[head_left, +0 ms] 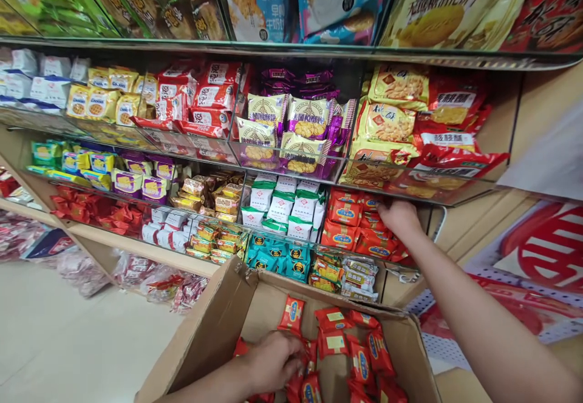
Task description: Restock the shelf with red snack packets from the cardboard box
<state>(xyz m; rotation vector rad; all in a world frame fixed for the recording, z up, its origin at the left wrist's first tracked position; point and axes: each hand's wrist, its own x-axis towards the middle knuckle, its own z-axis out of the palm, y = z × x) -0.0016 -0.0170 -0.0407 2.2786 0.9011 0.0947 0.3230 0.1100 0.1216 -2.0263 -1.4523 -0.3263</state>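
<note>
A cardboard box (214, 324) sits low in front of me, holding several small red snack packets (359, 360). My left hand (271, 363) is down inside the box, its fingers curled over red packets at the bottom. My right hand (401, 218) reaches up into a clear shelf bin (435, 224) filled with the same red and orange packets (344, 215), fingers bent down among them. What those fingers hold, if anything, is hidden.
Tiered clear bins hold many snacks: white-and-green packs (282, 206), purple-and-yellow biscuit packs (291, 133), teal packs (273, 257), red bags (450, 148). Larger bags line the top shelf (337, 2). More packets lie on the pale floor (68, 342) at left.
</note>
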